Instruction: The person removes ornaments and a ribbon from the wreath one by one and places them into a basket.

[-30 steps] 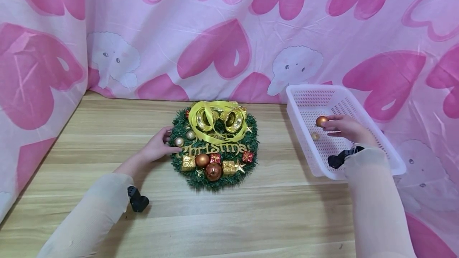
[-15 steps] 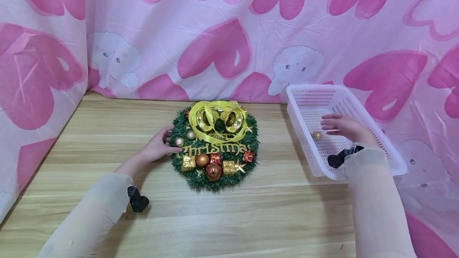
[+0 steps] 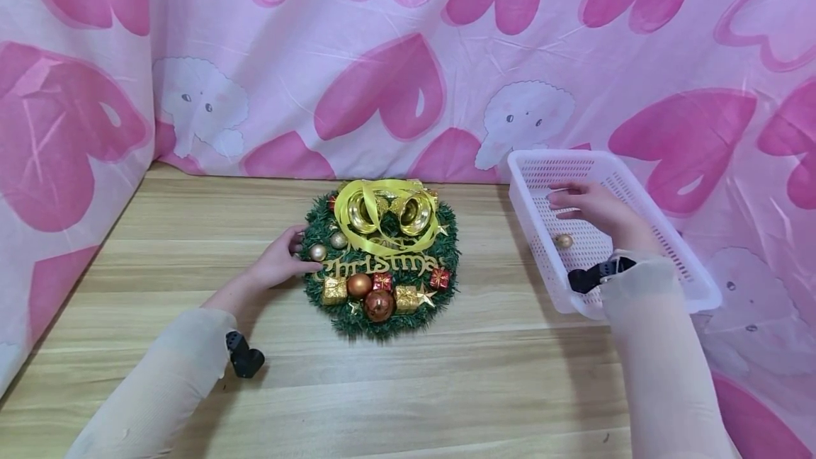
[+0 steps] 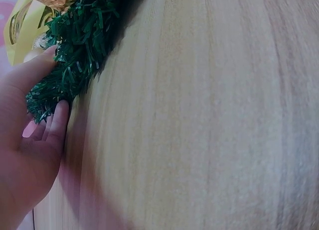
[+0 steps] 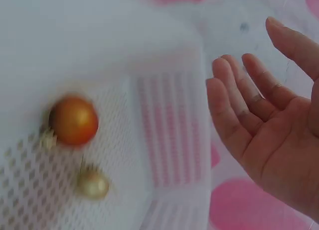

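Note:
A green Christmas wreath (image 3: pixel 449 246) with gold bells, a yellow ribbon, baubles and small gift boxes lies on the table. My left hand (image 3: pixel 280 259) holds its left edge, and the left wrist view has the thumb on top with fingers underneath the green tinsel (image 4: pixel 82 56). My right hand (image 3: pixel 596 210) is over the white basket (image 3: pixel 535 246), fingers extended and palm bare in the right wrist view. Inside the basket lie a copper-orange bauble (image 5: pixel 75 120) and a small gold bauble (image 5: pixel 93 184). In the head view the orange one is hidden, while the gold bauble (image 3: pixel 564 241) shows.
The basket stands at the right on the wooden table (image 3: pixel 408 395), its far end close to the pink heart-patterned cloth (image 3: pixel 382 91). That cloth hangs behind and at both sides. A black wrist camera (image 3: pixel 245 354) sits on each sleeve.
The copper-orange bauble has left my right fingers and dropped into the basket. My right hand has since shifted slightly left and away from me. My left hand stays on the wreath.

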Motion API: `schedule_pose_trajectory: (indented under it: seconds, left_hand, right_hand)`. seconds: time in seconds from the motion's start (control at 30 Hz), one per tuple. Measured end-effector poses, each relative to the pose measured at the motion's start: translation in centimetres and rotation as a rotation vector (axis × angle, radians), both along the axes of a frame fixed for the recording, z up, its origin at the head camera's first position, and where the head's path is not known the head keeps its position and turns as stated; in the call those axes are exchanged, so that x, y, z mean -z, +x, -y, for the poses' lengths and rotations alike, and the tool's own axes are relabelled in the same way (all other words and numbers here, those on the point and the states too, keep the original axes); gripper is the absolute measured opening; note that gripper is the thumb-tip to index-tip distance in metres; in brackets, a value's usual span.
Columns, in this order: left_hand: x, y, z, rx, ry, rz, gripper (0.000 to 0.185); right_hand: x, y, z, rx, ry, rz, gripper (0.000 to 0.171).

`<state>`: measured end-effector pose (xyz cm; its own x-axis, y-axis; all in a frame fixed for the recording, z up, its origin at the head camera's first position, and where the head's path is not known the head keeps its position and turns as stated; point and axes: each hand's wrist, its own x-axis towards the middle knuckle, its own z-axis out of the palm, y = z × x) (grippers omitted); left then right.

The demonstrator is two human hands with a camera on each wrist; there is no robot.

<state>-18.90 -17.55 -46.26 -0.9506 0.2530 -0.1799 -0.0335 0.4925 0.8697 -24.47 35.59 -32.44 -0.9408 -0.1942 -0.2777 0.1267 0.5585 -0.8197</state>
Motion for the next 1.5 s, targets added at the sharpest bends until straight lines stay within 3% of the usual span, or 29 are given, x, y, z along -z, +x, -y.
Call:
schedule_pose_trajectory:
  seconds: [0.23,0.47,0.6,0.9,1.23,1.5]
  left_hand:
    - [-0.2,0.1,0.0,0.000,-0.002,0.003,0.097]
    - [-0.1,0.0,0.0,-0.001,0.002,0.002,0.097]
    - [-0.1,0.0,0.0,0.001,0.011,0.005,0.097]
    - [-0.1,0.0,-0.1,-0.007,0.010,-0.002,0.096]
    - [-0.2,0.1,-0.1,-0.012,0.012,0.017,0.097]
    - [-0.3,0.1,-0.1,-0.005,0.011,0.019,0.098]
  right_hand:
    - [-1.0,1.0,4.3,0.064,-0.154,-0.103,0.048]
    - [-0.9,2.5,8.4,-0.024,-0.273,-0.169,0.025]
    - [-0.2,3.2,10.2,-0.076,-0.354,-0.174,0.025]
    - [1.8,5.1,13.8,-0.182,-0.289,-0.145,0.052]
    - [4.7,7.6,17.9,-0.360,-0.341,-0.151,0.063]
    - [6.4,8.8,20.0,-0.434,-0.275,-0.198,0.065]
